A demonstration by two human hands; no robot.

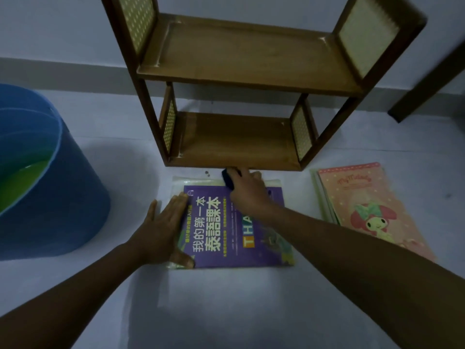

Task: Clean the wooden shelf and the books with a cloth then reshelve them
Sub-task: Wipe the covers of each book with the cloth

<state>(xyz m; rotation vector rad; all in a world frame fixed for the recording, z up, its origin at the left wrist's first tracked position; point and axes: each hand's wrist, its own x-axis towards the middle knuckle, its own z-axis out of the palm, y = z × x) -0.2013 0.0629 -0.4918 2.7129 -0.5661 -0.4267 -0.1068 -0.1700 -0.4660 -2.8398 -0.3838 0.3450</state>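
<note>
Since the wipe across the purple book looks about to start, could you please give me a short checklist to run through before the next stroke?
1. Left hand flat on the purple book, steadying its left edge: ok.
2. Right hand holds the dark cloth at the book's far edge: ok.
3. Cloth damp enough: cannot tell.
4. Book lies flat on the floor, in front of the shelf: ok.
5. Both shelf boards bare, ready for reshelving: ok.
6. Pink books stacked to the right, apart from the wiping path: ok.
</note>
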